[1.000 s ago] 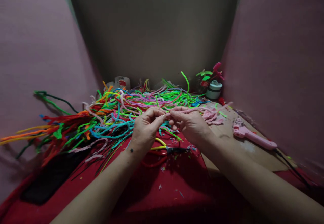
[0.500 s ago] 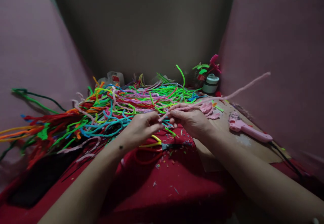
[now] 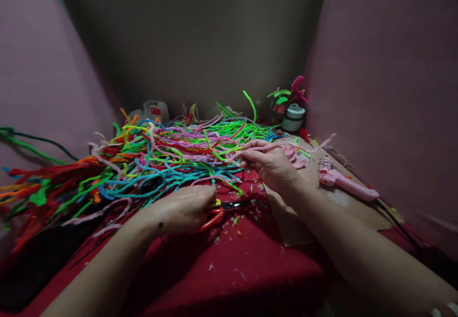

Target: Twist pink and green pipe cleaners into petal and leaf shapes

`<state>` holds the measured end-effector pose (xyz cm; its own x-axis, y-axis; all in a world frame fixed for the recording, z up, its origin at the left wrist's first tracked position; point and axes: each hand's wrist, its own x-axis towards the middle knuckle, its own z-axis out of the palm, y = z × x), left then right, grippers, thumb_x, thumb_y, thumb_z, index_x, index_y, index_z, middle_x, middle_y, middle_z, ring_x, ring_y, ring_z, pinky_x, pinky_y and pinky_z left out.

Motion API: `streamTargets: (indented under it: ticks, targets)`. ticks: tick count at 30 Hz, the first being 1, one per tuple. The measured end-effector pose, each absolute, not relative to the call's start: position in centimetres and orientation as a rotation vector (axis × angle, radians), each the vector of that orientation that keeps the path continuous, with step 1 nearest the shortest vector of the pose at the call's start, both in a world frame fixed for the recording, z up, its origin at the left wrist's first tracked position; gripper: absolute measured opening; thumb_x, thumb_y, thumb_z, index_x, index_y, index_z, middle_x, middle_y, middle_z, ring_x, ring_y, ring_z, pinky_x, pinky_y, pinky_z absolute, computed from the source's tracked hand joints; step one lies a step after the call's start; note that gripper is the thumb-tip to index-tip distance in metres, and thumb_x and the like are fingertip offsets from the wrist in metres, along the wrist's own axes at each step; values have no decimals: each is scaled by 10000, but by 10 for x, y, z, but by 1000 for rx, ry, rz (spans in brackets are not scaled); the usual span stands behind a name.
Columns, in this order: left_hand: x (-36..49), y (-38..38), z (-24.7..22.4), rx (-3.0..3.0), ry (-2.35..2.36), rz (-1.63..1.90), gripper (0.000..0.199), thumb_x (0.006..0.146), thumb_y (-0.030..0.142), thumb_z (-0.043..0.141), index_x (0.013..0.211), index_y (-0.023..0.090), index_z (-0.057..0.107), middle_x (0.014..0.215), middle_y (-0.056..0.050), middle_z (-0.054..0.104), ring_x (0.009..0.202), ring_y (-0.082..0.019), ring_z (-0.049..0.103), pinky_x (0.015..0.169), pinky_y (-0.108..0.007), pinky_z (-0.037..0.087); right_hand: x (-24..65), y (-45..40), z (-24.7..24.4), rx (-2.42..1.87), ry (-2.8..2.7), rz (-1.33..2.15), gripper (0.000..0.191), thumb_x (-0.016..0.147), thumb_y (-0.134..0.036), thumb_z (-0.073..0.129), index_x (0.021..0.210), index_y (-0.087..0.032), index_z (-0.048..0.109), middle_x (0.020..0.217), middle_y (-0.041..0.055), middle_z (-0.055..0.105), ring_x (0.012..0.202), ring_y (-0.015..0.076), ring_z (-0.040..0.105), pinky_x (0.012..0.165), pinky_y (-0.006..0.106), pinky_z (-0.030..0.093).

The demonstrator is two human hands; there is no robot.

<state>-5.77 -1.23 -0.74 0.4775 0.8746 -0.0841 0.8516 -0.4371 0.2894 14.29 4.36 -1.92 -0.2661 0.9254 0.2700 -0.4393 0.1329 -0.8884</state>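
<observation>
My left hand (image 3: 189, 208) is closed over the handles of the scissors (image 3: 214, 219), whose dark blades point right just above the red cloth (image 3: 250, 264). Its fingertips are hidden beneath the hand. Between thumb and fingers, my right hand (image 3: 274, 169) pinches a pink fuzzy stem (image 3: 304, 148); one end sticks out to the left of the fingertips, the other trails right over the cardboard. Pink petal-like pieces (image 3: 290, 153) lie right behind my right hand. A large pile of coloured fuzzy stems (image 3: 179, 150) spreads behind both hands.
The pink glue gun (image 3: 348, 183) lies on cardboard (image 3: 361, 211) at the right, its black cord running off. A lidded jar (image 3: 294, 116) and green and magenta stem flowers (image 3: 296, 88) stand at the back. A dark flat object (image 3: 39, 264) lies front left. Small clippings dot the cloth.
My left hand has left the pink stem and come down onto the scissors' handles. My right hand still pinches the stem, whose far end now hangs lower. The view has shifted slightly.
</observation>
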Motion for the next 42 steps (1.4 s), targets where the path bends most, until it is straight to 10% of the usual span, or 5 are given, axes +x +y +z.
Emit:
streamTargets:
  ticks: [42]
  targets:
    - [-75, -1, -7, 2568, 1854, 127, 75, 783, 253, 355, 742, 230, 297, 639, -4, 450, 528, -159, 412, 524, -287, 272, 150, 43, -6, -810, -1285, 1234, 194, 574, -62, 601, 678, -171, 480, 480, -67, 497, 395, 63, 446, 371, 206, 321]
